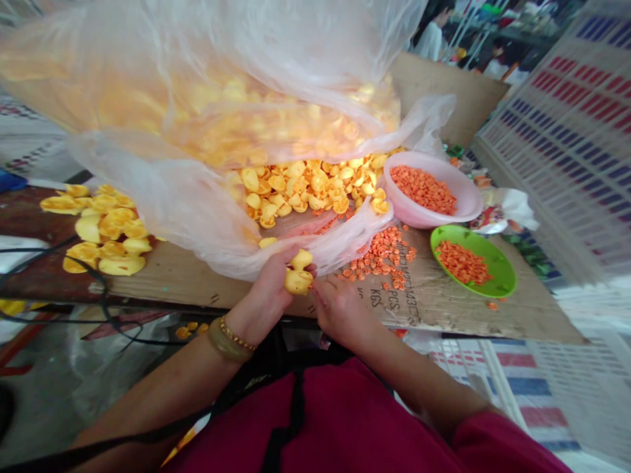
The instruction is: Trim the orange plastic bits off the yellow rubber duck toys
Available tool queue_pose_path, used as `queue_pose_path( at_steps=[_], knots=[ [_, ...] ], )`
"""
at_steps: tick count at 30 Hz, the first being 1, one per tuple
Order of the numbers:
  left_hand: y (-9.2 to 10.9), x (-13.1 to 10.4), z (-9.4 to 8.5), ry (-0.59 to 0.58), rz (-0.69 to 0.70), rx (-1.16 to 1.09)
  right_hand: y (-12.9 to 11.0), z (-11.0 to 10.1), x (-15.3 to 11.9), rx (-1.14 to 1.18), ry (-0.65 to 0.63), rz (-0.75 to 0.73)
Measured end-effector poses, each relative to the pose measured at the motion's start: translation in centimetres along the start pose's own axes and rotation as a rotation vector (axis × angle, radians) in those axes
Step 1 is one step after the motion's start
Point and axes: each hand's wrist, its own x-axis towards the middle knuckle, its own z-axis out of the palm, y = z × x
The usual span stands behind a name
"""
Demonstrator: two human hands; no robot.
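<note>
My left hand is closed around a yellow rounded plastic piece made of two joined lobes. Against its right side, my right hand pinches with its fingertips; a speck of orange shows there, too small to make out fully. Just beyond my hands a large clear plastic bag lies open, with many yellow shell pieces spilling from its mouth. Small orange pieces are heaped on the cardboard right of my hands.
A pink bowl and a green dish, both with orange pieces, stand at the right. More yellow shells lie at the left near a black cable. Crates rise at the right; people are in the background.
</note>
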Motion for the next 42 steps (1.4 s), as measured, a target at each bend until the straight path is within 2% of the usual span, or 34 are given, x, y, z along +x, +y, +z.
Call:
queue_pose_path(
  at_steps=[4,9,12,15,17,20,22,23,25,28,31,33,36,39,42],
  knots=[
    [0.0,-0.9,-0.5,0.055,-0.027,0.108,0.0,0.4,-0.5,0.065,-0.117,0.039],
    [-0.8,-1.1,-0.6,0.089,-0.026,0.238,-0.4,-1.1,-0.8,-0.090,-0.343,0.042],
    [-1.3,-1.3,0.2,0.077,-0.006,0.276,-0.9,-1.3,-1.0,-0.093,-0.356,0.016],
    [-2.0,-1.2,0.9,0.065,0.002,0.282,-1.2,-0.6,-1.1,-0.069,-0.341,0.089],
    [-2.5,-1.1,1.0,0.050,0.004,0.266,-0.6,-0.3,-1.3,-0.047,-0.356,0.139],
    [-2.9,-0.7,0.5,0.032,-0.039,0.242,3.0,-0.8,-1.7,0.084,-0.379,0.148],
    [-2.6,-0.5,0.1,0.011,-0.081,0.240,6.7,-1.4,-2.0,0.125,-0.266,0.258],
    [-2.4,-0.4,-0.1,-0.003,-0.100,0.238,8.7,-1.7,-2.1,0.063,-0.144,0.402],
    [-1.9,-0.3,-0.4,-0.035,-0.130,0.218,11.9,-1.6,-2.4,-0.020,-0.035,0.520],
    [-1.7,-0.4,-0.7,-0.098,-0.163,0.147,14.1,-0.5,-2.7,-0.068,-0.022,0.528],
    [-2.4,-0.5,-0.9,-0.186,-0.192,0.060,14.0,0.6,-2.8,-0.145,-0.021,0.499],
    [-2.9,-0.4,-1.1,-0.238,-0.212,-0.001,13.6,0.6,-2.6,-0.175,0.011,0.487],
    [-3.4,-0.2,-1.4,-0.267,-0.233,-0.048,12.4,-0.5,-2.2,0.001,0.081,0.477],
    [-3.6,0.0,-1.5,-0.244,-0.248,-0.045,9.4,-1.9,-2.0,0.325,0.137,0.354],
    [-3.9,0.3,-1.4,-0.191,-0.258,-0.041,5.7,-2.8,-2.0,0.422,0.093,0.122]
  ],
)
